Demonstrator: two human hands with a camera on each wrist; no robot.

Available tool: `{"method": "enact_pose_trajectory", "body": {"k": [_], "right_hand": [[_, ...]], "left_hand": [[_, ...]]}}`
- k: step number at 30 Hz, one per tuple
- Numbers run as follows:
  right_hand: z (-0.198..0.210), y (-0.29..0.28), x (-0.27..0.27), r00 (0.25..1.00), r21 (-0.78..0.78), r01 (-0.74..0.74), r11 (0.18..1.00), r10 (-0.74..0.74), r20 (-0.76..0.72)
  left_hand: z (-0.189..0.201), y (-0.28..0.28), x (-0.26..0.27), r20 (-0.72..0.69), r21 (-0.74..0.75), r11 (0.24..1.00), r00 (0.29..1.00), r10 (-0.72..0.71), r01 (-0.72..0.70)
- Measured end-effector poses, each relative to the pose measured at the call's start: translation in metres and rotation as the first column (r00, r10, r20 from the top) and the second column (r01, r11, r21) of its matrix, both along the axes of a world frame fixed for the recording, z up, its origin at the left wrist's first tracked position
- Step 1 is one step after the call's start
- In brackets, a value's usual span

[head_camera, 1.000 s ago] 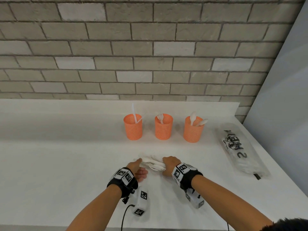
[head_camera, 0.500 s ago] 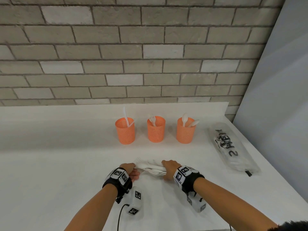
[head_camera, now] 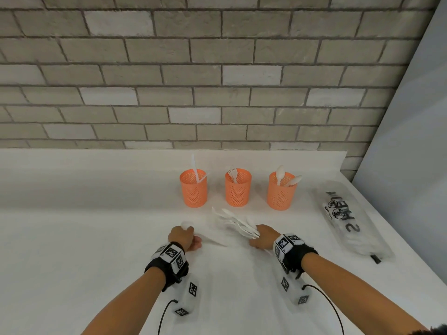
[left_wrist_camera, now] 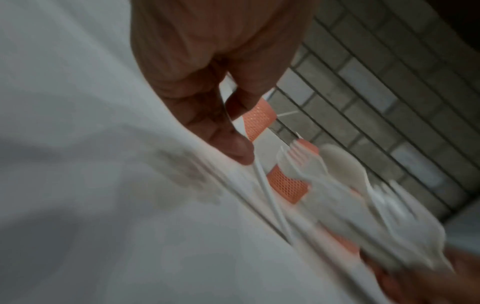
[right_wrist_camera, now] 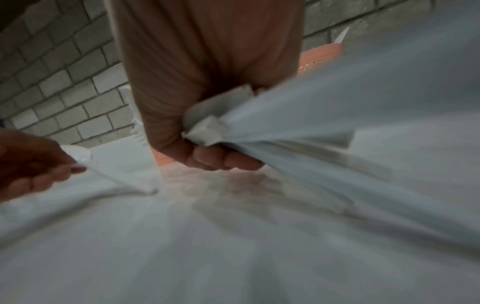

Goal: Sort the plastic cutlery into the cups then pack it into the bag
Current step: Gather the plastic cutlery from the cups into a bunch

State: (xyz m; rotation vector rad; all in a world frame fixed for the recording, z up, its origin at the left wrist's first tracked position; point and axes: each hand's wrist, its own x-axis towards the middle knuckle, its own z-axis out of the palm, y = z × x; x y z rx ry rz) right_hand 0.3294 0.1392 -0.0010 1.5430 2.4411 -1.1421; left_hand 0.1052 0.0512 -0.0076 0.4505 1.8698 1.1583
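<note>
Three orange mesh cups stand in a row: the left cup (head_camera: 193, 189) holds a knife, the middle cup (head_camera: 238, 188) forks, the right cup (head_camera: 281, 192) spoons. My right hand (head_camera: 262, 238) grips a fanned bundle of white plastic cutlery (head_camera: 233, 222) by the handles, heads pointing towards the cups. In the right wrist view the handle ends (right_wrist_camera: 210, 127) stick out of the fist. My left hand (head_camera: 186, 235) pinches one white spoon (head_camera: 186, 224), held apart from the bundle to its left. In the left wrist view its thin handle (left_wrist_camera: 270, 195) shows. The clear printed bag (head_camera: 348, 221) lies flat at the right.
The white table (head_camera: 72, 238) runs back to a brick wall (head_camera: 217, 93), with a grey panel (head_camera: 411, 117) at the right. The bag lies near the table's right edge. Cables trail from both wrist units near the front edge.
The hands were together on the bundle; they have parted. My left hand has drawn one spoon out and moved left, while the right hand keeps the rest, now fanned out.
</note>
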Motion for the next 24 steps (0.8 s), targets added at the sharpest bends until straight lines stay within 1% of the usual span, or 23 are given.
{"method": "enact_pose_trajectory", "body": {"k": [3, 6, 8, 11, 13, 15, 18, 20, 22, 23, 24], "right_hand": [[0.008, 0.003, -0.008, 0.983, -0.074, 0.052, 0.996, -0.064, -0.171], [0.015, 0.003, -0.022, 0.934, -0.172, 0.072, 0.982, -0.127, -0.333], [0.020, -0.001, -0.031, 0.903, -0.222, 0.064, 0.973, -0.151, -0.401], [0.026, -0.006, -0.041, 0.863, -0.291, -0.002, 0.957, -0.146, -0.484], [0.032, -0.010, -0.045, 0.822, -0.312, -0.074, 0.947, -0.119, -0.557], [0.035, -0.013, -0.049, 0.782, -0.304, -0.098, 0.947, -0.116, -0.612], [0.039, -0.015, -0.054, 0.745, -0.223, -0.031, 0.974, -0.126, -0.655], [0.042, -0.014, -0.057, 0.715, -0.208, 0.037, 0.977, -0.172, -0.678], [0.047, -0.014, -0.060, 0.664, -0.214, 0.115, 0.970, -0.236, -0.710], [0.050, -0.015, -0.062, 0.636, -0.216, 0.152, 0.965, -0.262, -0.726], [0.053, -0.016, -0.063, 0.602, -0.217, 0.183, 0.959, -0.284, -0.746]], "left_hand": [[0.007, -0.002, 0.020, -0.063, 0.015, 0.990, 0.989, -0.136, 0.138], [0.020, 0.002, 0.037, -0.119, 0.061, 0.975, 0.971, -0.205, 0.214], [0.031, 0.008, 0.044, -0.153, 0.101, 0.967, 0.964, -0.216, 0.233], [0.046, 0.016, 0.046, -0.184, 0.149, 0.959, 0.960, -0.211, 0.240], [0.050, 0.019, 0.043, -0.203, 0.165, 0.959, 0.960, -0.195, 0.230], [0.053, 0.022, 0.041, -0.235, 0.184, 0.958, 0.956, -0.173, 0.219], [0.058, 0.023, 0.040, -0.270, 0.229, 0.951, 0.952, -0.142, 0.207], [0.064, 0.022, 0.041, -0.301, 0.285, 0.926, 0.941, -0.157, 0.246], [0.072, 0.020, 0.043, -0.313, 0.339, 0.896, 0.932, -0.180, 0.287], [0.076, 0.019, 0.044, -0.283, 0.366, 0.889, 0.943, -0.177, 0.277], [0.078, 0.018, 0.044, -0.210, 0.385, 0.891, 0.963, -0.171, 0.242]]}}
